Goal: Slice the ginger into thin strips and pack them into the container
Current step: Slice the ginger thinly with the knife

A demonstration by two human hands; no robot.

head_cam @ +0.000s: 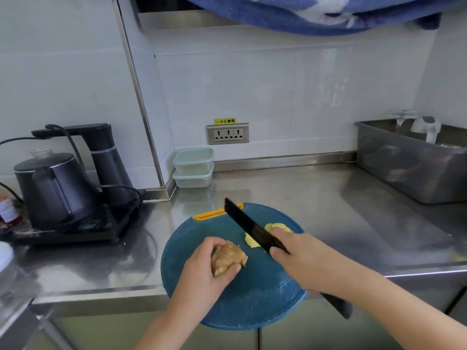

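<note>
A steel counter (328, 198) runs beneath both hands. Far beyond the right hand (300, 258) and off to its right, a steel tub (404, 170) stands at the back of the counter. Well to the left of the left hand (202, 276) stands a black kettle (55, 188) on its base. Directly under both hands lies a round blue cutting board (257, 294), its near edge overhanging the counter front and its yellow grip slot on the far side. The right hand is closed round a black knife (247, 223), with thumb and forefinger pinching the blade near the handle. The handle end sticks out behind the wrist and the tip points away and leftward toward the yellow slot. Whether the edge touches the board cannot be told. Beyond the left hand, against the wall, two pale green lidded containers (194, 160) are stacked, well apart from the board. The left hand curls round the ginger (228, 257), a brown knobbly piece held on the board just left of the blade. One yellow slice (251, 241) lies between the two hands beside the blade. Another slice (278, 226) lies just beyond the right hand's fingers.
</note>
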